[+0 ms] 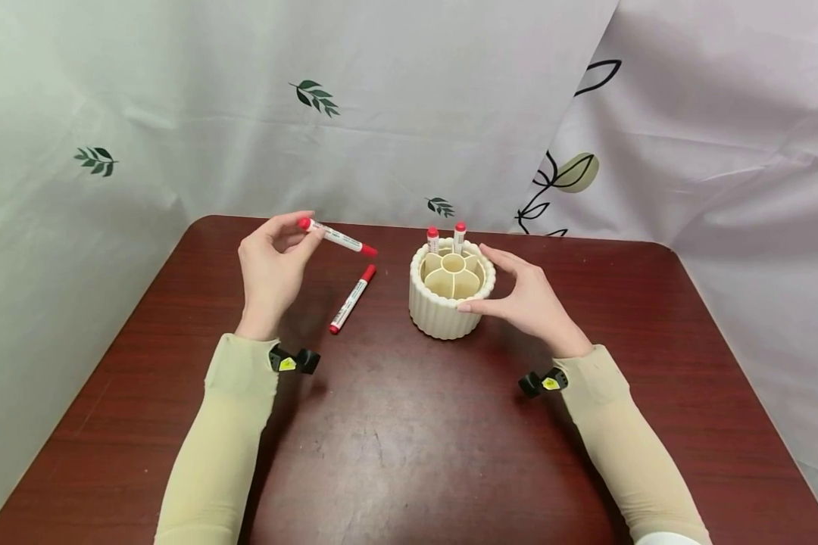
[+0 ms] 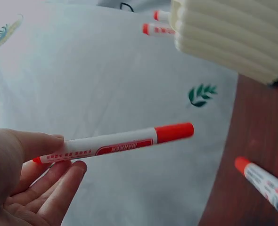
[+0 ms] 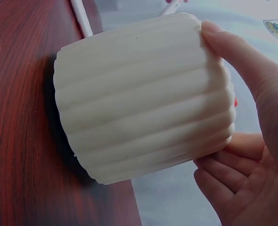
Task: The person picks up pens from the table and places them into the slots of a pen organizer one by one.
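My left hand [image 1: 273,266] pinches a white marker with red ends [image 1: 339,237] near one end, thumb against fingers, raised off the table. In the left wrist view, that marker [image 2: 115,145] points its red cap to the right. A second red-capped marker [image 1: 352,299] lies on the table below it. My right hand [image 1: 528,297] grips the rim of a cream, ribbed pen holder [image 1: 443,314], with the thumb on the near side and fingers at the far side. Two markers [image 1: 460,236] stand upright in its rear compartments; the front compartments show no pens.
The dark red wooden table [image 1: 409,454] has a rounded back edge. Behind it hangs a pale curtain [image 1: 382,136] with leaf prints. A black wrist camera [image 1: 296,360] sits on the left sleeve, another camera [image 1: 541,382] on the right one.
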### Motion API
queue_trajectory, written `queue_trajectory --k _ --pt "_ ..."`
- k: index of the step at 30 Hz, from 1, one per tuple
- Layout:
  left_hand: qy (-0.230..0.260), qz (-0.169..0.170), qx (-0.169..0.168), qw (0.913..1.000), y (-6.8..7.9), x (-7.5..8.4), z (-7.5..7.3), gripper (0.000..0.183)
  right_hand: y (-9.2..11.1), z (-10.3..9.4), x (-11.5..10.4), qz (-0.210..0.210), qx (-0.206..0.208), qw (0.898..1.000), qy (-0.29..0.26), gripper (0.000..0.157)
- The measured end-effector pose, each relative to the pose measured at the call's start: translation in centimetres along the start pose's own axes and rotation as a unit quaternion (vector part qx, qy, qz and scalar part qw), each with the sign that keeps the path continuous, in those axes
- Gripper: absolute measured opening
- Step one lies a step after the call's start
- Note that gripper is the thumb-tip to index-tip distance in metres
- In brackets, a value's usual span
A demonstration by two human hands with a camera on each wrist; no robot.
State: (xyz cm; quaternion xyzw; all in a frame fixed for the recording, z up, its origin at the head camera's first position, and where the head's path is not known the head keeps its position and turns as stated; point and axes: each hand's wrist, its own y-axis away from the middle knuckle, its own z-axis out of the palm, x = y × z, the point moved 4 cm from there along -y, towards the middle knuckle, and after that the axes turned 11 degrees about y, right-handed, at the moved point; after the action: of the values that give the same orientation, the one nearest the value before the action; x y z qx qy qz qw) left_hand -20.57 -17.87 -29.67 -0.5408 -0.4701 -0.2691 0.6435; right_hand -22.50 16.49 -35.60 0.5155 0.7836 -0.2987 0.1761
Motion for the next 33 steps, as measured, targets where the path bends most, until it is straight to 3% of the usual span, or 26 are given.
queue_trajectory --k 3,9,19,26,33 --pt "0.032 0.005 0.000 0.9995 0.2 1.4 0.7 0.026 0.1 0.0 0.1 0.000 0.002 1.000 0.001 0.095" --pt "0.092 0.018 0.002 0.9956 0.5 2.5 1.7 0.024 0.1 0.0 0.2 0.001 0.003 1.000 0.001 0.095" --pt "0.128 0.041 0.003 0.9909 1.3 3.9 3.2 0.024 0.0 0.2 0.3 -0.002 0.006 1.000 0.000 0.095" --pt "0.140 0.066 -0.021 0.9878 2.0 4.8 4.1 0.024 0.0 0.3 0.3 0.001 0.005 1.000 -0.004 0.096" --pt "0.141 0.069 -0.044 0.9866 2.6 5.3 5.1 0.025 0.0 0.3 0.3 0.002 0.004 1.000 -0.004 0.097"
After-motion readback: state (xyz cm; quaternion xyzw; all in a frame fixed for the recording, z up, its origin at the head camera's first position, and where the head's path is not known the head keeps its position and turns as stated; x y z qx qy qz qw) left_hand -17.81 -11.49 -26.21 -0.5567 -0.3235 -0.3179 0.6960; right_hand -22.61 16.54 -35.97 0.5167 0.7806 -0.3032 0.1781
